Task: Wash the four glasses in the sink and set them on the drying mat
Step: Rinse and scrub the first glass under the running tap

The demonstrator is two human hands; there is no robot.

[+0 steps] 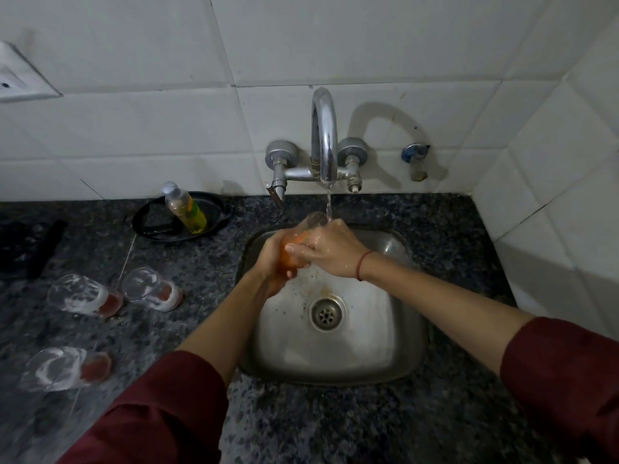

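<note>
Head view: L hand [268, 259] and R hand [326, 249] both clasp one clear glass [306, 234] w/ orange-tinted base, held over the stainless sink [395, 346] under a thin stream from the curved chrome tap [324, 135]. Fingers of each hand wrap the glass wall. Three soapy glasses [85, 296] [152, 289] [65, 368] lie on their sides on the speckled dark granite counter [335, 423], left of sink. Soap bottle [184, 207], yellow liquid, leans in a black round dish [214, 209]. Wall: white glazed tile [134, 128].
</note>
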